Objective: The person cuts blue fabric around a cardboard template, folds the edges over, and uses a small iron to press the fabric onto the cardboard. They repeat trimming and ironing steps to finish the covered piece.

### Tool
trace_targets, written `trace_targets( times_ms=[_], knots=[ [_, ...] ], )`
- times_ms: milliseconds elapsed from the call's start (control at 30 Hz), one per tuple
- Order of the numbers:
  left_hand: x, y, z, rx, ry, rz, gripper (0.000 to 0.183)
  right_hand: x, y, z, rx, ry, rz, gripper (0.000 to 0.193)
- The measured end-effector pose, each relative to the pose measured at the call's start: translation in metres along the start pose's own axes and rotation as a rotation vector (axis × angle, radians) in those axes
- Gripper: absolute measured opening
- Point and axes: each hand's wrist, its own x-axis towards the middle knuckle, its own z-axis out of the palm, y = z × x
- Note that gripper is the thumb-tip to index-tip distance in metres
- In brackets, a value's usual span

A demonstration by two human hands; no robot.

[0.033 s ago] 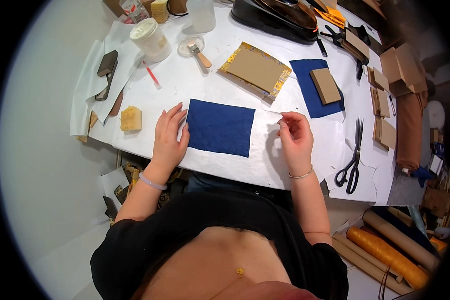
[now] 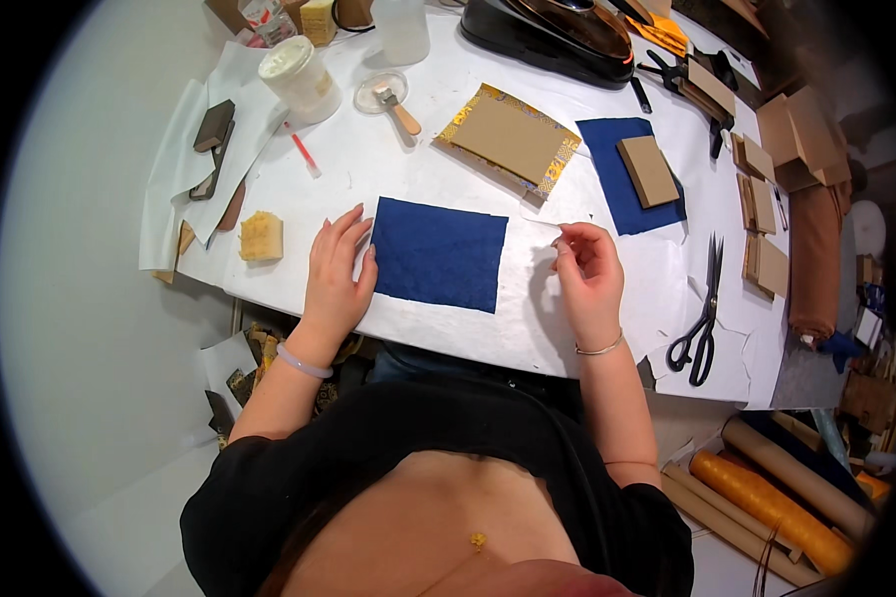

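A dark blue rectangular sheet [image 2: 438, 254] lies flat on the white paper-covered table [image 2: 448, 318] in front of me. My left hand [image 2: 336, 271] rests flat with fingers spread at the sheet's left edge, its fingertips touching that edge. My right hand [image 2: 587, 269] is just right of the sheet. Its thumb and forefinger pinch the edge of a thin white paper [image 2: 538, 221] that lies beside the blue sheet's upper right corner.
Black scissors [image 2: 702, 318] lie to the right. Behind are a brown board with a yellow patterned border [image 2: 508, 139], a second blue sheet [image 2: 612, 189] under a brown board [image 2: 647, 169], a white jar [image 2: 294, 75], a brush in a dish [image 2: 398, 104] and a yellow sponge [image 2: 261, 237].
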Motion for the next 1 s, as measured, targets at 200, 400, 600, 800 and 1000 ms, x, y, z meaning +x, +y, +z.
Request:
trace_targets(
  times_ms=[200, 400, 600, 800, 1000],
  knots=[
    [-0.0003, 0.0001, 0.0007, 0.01, 0.006, 0.005, 0.039, 0.0001, 0.0009, 0.0005, 0.064, -0.001, 0.013, 0.016],
    [-0.0005, -0.0003, 0.0007, 0.01, 0.004, 0.001, 0.038, -0.0006, -0.0009, 0.0, 0.077, -0.017, 0.03, 0.016],
    [0.0004, 0.0001, 0.0005, 0.012, 0.006, 0.007, 0.039, -0.0002, 0.0021, -0.001, 0.01, -0.007, -0.002, 0.018],
    [0.0001, 0.0005, 0.0004, 0.008, 0.007, 0.005, 0.039, -0.0001, -0.0012, 0.0016, 0.012, 0.029, -0.017, 0.017],
    [0.0004, 0.0, 0.001, 0.014, 0.008, 0.009, 0.039, -0.0001, 0.0007, 0.0012, 0.015, 0.027, -0.012, 0.018]
  ],
)
